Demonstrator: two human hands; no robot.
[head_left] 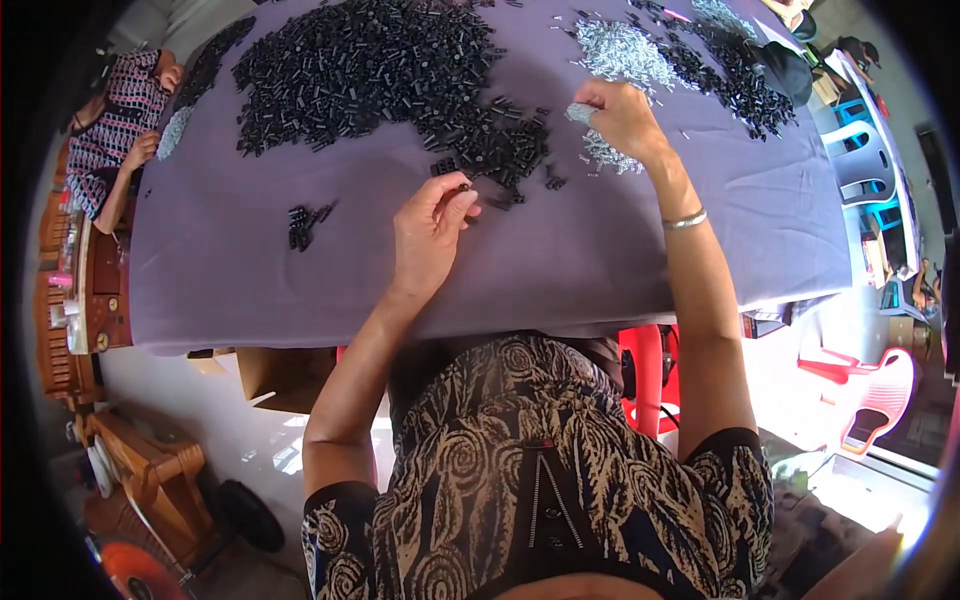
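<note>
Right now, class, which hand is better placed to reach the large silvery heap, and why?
Likely the right hand: it is just below the silvery heap, whereas the left hand is farther off, near the black pieces.

The person's left hand [435, 225] is curling loosely, thumb and forefinger bending toward each other in a pinch with the thumb side facing up. Its forearm [352, 365] is slanting forward and rightward from a bent elbow. The right hand [622, 120] is lying farther out, its back showing, its fingers pointing left and pressing together at the tips, while the right forearm [703, 285] is angling forward and leftward behind it.
</note>
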